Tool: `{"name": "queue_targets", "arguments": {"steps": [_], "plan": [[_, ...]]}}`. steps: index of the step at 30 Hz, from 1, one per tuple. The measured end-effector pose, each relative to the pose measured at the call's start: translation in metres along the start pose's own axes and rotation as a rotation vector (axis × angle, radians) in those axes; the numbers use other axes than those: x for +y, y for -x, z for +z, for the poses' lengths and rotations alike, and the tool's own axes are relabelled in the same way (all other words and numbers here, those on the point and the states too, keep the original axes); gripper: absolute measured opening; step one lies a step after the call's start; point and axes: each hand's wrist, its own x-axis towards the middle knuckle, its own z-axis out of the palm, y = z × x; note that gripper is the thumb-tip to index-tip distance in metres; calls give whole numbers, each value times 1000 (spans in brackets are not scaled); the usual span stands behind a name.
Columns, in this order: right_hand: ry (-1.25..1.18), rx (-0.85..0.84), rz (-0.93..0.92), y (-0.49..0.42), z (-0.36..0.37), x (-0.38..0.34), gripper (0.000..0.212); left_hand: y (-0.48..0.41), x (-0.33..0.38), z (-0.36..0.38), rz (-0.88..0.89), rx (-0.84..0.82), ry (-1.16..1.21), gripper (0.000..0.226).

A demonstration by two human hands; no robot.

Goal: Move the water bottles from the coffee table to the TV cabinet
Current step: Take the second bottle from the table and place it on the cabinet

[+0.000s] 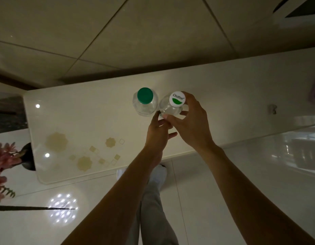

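- Nearest the camera: grey trouser legs (153,209) and a pale shoe (160,174), standing on glossy white floor (241,191) with a bright lamp reflection (62,208) off to the left.
- Both bare forearms reaching forward over the near edge of a glossy cream surface (82,124) with faded beige flower and square prints. Coffee table or TV cabinet, can't tell.
- Left hand (158,133): fingers loosely spread, fingertips just touching the lower side of the white-capped bottle (171,106), not really wrapped round it.
- Right hand (190,121): curled around that same bottle from the right, thumb and fingers pressed on the clear body, gripping it just under the white cap with the green swoosh logo.
- Just beside it on the left, touching or nearly so: green-capped bottle (144,102), upright on the surface, no hand on it.
- Far left edge: pink flowers (2,156) in a dark vase (28,156).
- Beyond the surface: big beige floor tiles (135,32), dim up there.
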Motion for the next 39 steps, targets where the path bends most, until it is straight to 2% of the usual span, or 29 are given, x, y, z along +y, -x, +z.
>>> {"name": "queue_targets", "arguments": {"steps": [6, 10, 15, 17, 20, 25, 30, 35, 39], "plan": [[-21, 27, -26, -12, 2, 4, 64, -10, 0, 4, 14, 9, 48, 55], [-8, 0, -27, -11, 1, 5, 67, -6, -1, 3, -4, 14, 29, 48], [-11, -81, 63, -4, -19, -5, 74, 16, 12, 2, -61, 60, -53, 44], [23, -82, 81, 3, -36, -15, 67, 32, 25, 2, -77, 79, -126, 38], [101, -52, 105, 20, -74, -37, 44, 62, 51, 1, -54, 56, -315, 29], [134, 23, 145, 68, -153, -86, 29, 135, 112, 6, 75, -125, -674, 23], [161, 151, 234, 148, -213, -131, 25, 217, 168, 25, 291, -318, -1243, 25], [145, 367, 348, 264, -243, -150, 22, 293, 194, 47, 552, -590, -1566, 21], [149, 437, 516, 363, -254, -154, 19, 355, 193, 79, 710, -795, -1781, 24]]}}
